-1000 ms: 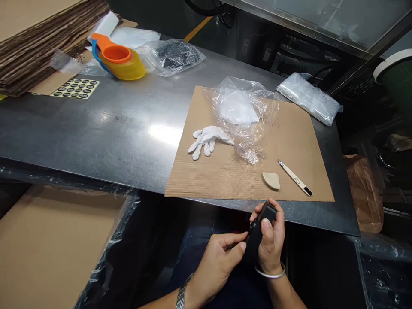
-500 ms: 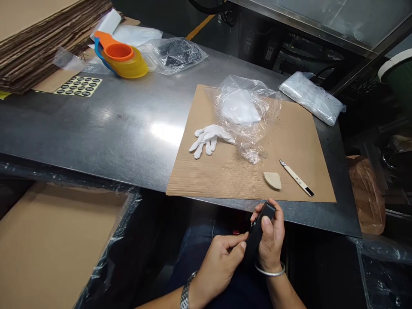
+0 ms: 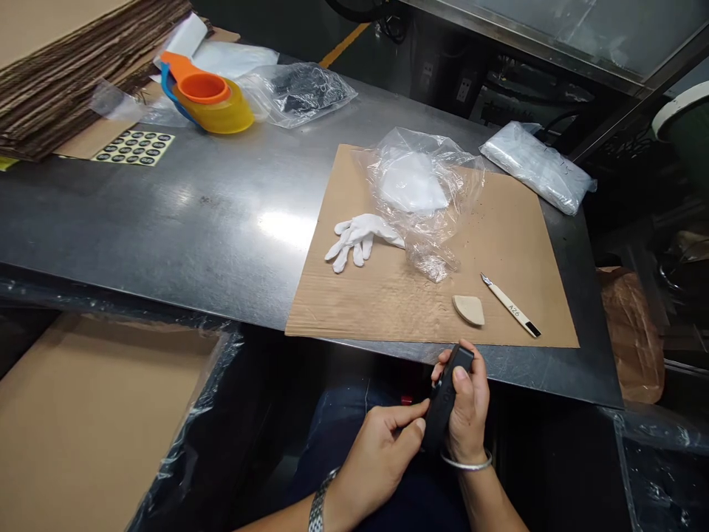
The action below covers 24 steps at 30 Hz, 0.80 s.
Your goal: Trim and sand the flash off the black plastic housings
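both hands grip a small black plastic device [image 3: 446, 395] just below the desk's near edge.
right hand [image 3: 468, 414] wraps it, left hand [image 3: 379, 458] pinches its side; white-handled craft knife [image 3: 510, 306] on the brown cardboard sheet [image 3: 388, 295] reads "a26"; steel desk [image 3: 166, 222] lies bare leftward.

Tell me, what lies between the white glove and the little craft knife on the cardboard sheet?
In the head view, between the white glove and the craft knife lie the crumpled clear plastic bag and a tan wedge-shaped piece, all on the cardboard sheet.

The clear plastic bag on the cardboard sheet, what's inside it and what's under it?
Inside the clear plastic bag lies something flat and white, blurred by the film. The cuff of the white glove runs under its edge. The cardboard sheet lies beneath; anything else under it is hidden.
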Tool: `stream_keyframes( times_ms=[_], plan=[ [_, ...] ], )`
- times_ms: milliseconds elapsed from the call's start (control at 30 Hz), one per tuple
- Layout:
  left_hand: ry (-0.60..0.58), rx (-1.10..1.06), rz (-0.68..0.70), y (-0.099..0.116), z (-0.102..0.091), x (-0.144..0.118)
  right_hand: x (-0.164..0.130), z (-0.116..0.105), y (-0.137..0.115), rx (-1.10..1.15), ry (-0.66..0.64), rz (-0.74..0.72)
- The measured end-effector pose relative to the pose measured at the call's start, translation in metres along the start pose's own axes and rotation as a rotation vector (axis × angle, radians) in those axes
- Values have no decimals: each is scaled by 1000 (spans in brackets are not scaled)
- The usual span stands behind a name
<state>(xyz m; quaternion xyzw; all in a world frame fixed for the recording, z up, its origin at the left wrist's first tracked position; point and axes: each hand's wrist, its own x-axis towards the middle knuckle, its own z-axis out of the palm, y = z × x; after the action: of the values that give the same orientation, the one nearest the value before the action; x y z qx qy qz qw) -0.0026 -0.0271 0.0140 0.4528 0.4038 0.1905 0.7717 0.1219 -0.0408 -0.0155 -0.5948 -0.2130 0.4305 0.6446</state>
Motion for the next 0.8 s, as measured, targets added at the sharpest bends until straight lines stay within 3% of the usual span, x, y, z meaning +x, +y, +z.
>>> stream_keyframes(
  times_ms=[267,800],
  plan=[
    [10,-72,-61,1,2,-3,4,1,-6,51,49,189],
    [24,-51,-57,5,1,-5,4,4,-10,70,50,228]
  ],
)
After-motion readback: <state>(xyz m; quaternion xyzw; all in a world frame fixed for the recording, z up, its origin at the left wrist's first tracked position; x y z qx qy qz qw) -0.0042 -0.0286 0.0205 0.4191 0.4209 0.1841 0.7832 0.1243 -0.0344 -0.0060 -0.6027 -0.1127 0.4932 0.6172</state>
